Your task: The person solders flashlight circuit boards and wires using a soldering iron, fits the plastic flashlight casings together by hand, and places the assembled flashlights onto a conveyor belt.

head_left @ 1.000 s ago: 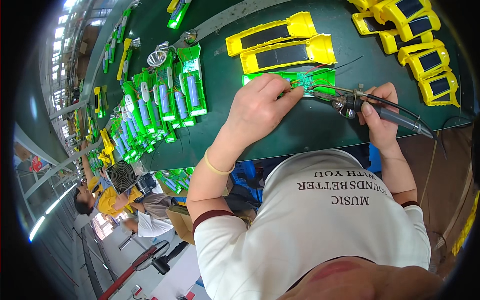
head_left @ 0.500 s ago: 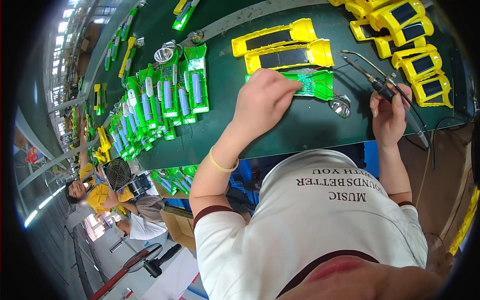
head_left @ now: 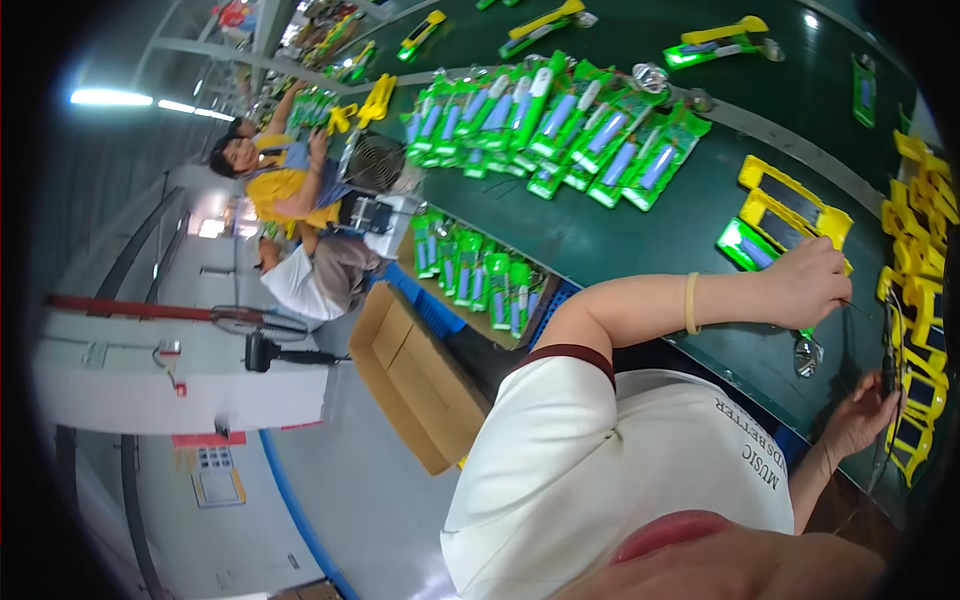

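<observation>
Dark printed capitals, set in tilted, inverted lines, form the lettering (head_left: 752,440) on the white shirt (head_left: 580,440), its upper line partly hidden. The marks on the wall chart (head_left: 219,489) are too small to read.

We see a white short-sleeved T-shirt (head_left: 640,475), its left sleeve (head_left: 548,410) edged with dark-maroon trim (head_left: 580,353). Black capital lettering (head_left: 747,440), tilted in our view, runs across the chest toward the right. A thin pale-yellow band (head_left: 691,304) circles the left forearm (head_left: 650,304); the left hand (head_left: 808,284) and right hand (head_left: 860,417) are bare.
</observation>
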The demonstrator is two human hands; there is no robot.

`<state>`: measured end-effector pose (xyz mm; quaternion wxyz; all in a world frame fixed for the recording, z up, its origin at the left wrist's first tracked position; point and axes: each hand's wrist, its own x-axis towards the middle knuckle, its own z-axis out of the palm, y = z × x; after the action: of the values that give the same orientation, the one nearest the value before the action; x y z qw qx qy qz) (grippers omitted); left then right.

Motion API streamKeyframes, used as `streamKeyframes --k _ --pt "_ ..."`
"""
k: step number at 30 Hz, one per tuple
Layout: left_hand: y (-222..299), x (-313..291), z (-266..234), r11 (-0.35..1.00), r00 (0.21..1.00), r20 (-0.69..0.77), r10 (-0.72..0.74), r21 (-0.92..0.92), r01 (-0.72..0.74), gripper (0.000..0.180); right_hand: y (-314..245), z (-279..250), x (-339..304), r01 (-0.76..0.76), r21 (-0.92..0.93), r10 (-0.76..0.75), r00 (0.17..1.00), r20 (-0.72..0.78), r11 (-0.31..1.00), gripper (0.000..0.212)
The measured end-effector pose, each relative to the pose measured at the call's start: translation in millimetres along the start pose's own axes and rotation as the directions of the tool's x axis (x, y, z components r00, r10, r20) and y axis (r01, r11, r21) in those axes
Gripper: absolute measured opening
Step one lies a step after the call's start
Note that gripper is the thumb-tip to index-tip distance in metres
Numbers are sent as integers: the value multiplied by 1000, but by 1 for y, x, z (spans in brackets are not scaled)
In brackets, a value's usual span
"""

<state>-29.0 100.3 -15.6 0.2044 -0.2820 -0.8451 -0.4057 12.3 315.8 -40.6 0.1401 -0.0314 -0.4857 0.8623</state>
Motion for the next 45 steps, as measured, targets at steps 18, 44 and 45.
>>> streamKeyframes --k 18,44,45 --pt "-8 -28 -20 977 963 -249 -104 157 147 10 7 -19 10 -103 121 96 993 68 987 29" --pt "-7 -4 -56 975 875 451 -175 200 92 8 0 24 -15 -49 -273 133 945 300 961 21" --pt "-7 -3 -56 971 871 455 -184 224 88 8 2 23 -14 -26 -315 134 936 327 949 21"
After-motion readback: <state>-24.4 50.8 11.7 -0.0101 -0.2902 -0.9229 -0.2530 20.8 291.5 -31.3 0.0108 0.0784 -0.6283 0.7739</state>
